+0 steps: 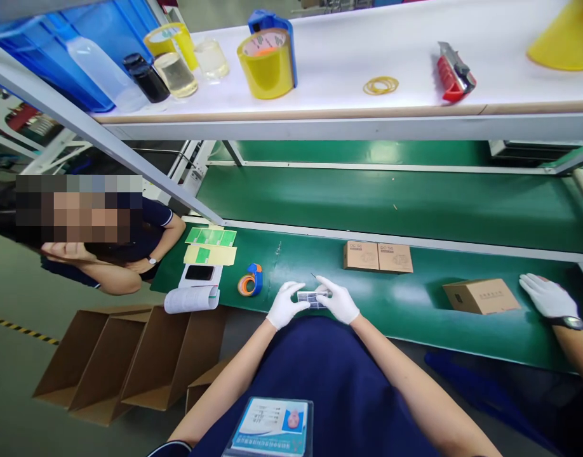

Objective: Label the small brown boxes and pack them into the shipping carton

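Both my hands wear white gloves and meet over the near edge of the green table (320,266). My left hand (284,303) and my right hand (338,299) pinch the two ends of a small grey sheet of labels (310,297), held flat between them. An orange and blue tape dispenser (251,280) lies just left of my left hand. A small brown carton (378,257) lies beyond my right hand.
Another brown carton (482,296) lies at the right beside a co-worker's gloved hand (549,297). Green label sheets (210,237), a phone (199,272) and a booklet (192,298) sit left. Another person sits at far left. Upper shelf holds yellow tape (267,63), bottles, a red cutter (456,71). Open cartons (129,355) stand on the floor.
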